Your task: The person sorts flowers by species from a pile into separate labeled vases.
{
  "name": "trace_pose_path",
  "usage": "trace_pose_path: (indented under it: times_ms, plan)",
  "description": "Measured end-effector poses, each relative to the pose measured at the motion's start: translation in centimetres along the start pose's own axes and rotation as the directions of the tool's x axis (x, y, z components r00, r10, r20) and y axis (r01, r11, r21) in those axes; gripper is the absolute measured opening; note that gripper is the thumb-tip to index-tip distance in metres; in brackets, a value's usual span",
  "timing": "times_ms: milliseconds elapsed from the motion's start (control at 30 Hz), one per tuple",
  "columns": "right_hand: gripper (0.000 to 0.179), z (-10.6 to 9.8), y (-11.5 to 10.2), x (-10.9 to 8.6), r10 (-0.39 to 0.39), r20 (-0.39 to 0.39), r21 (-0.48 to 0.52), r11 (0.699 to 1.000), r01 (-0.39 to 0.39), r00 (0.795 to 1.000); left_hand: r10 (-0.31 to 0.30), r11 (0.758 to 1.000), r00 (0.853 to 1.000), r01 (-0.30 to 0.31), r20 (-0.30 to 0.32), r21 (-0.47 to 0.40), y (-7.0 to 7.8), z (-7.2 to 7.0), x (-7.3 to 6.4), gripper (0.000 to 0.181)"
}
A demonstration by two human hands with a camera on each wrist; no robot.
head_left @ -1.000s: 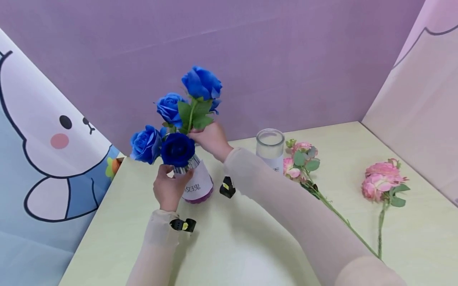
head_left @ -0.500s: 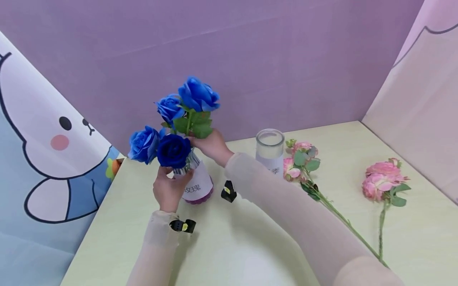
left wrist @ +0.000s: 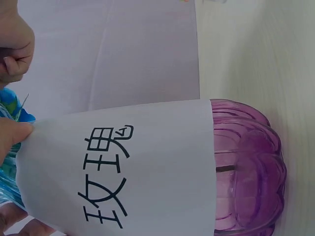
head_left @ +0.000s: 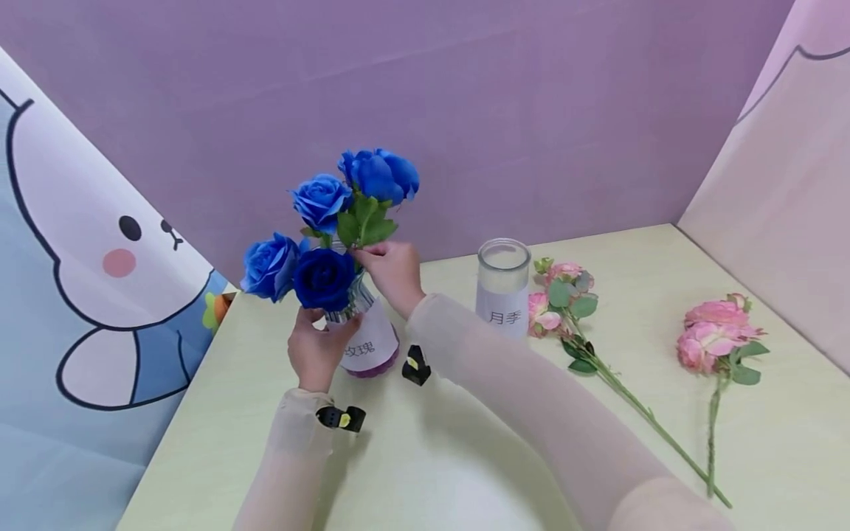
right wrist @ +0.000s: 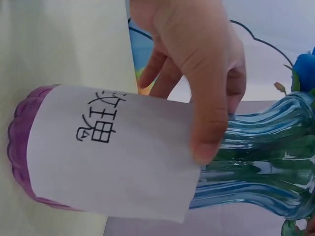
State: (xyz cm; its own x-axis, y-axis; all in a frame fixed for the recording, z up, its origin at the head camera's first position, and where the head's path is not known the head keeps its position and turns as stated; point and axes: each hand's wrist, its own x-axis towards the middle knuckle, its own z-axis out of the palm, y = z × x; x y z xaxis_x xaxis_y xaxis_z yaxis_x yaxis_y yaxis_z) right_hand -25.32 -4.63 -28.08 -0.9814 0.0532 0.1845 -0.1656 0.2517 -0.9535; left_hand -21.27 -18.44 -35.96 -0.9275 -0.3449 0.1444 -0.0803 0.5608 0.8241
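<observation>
In the head view, a ribbed glass vase (head_left: 387,361) with a purple base and a white paper label (head_left: 373,338) stands on the table. My left hand (head_left: 317,355) grips it round the neck, thumb over the label's upper edge in the right wrist view. Several blue roses fan out of its mouth, among them a dark one (head_left: 324,279) at the front and a lighter one (head_left: 271,267) leaning left. My right hand (head_left: 397,274) pinches the leafy stem of the tallest blue rose (head_left: 385,175) just above the rim. The front bloom partly covers the vase mouth.
Right of the vase stands a clear glass jar (head_left: 502,274) with a white label. Beyond it, two pink flower stems lie on the table, one with pink blooms (head_left: 563,274), another with a fuller pink head (head_left: 717,335). A purple cloth backdrop (head_left: 531,133) rises behind the table.
The tallest blue rose has come down toward the vase with my right hand, then tilted a little to the right. My left hand keeps its hold on the neck.
</observation>
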Motion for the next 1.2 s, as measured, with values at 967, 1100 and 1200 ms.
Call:
trace_pose_path:
  times_ms: [967, 1100, 1200]
  plan:
    - [0.032, -8.7, 7.1, -4.6, -0.017, 0.499, -0.034, 0.999, 0.039, 0.866, 0.495, 0.867, 0.810, -0.484, -0.314, 0.119, -0.9, 1.8, -3.5, 0.049]
    - [0.031, -11.7, 9.4, -5.6, -0.028, 0.624, -0.099, 0.988, 0.114, 0.781, 0.735, 0.668, 0.569, -0.701, -0.369, 0.249, -0.7, 3.1, -3.8, 0.044]
    - [0.031, -14.2, 10.7, -6.1, -0.008, 0.668, -0.145, 0.979, 0.141, 0.744, 0.809, 0.576, 0.489, -0.770, -0.326, 0.275, 0.1, 4.0, -3.9, 0.045]
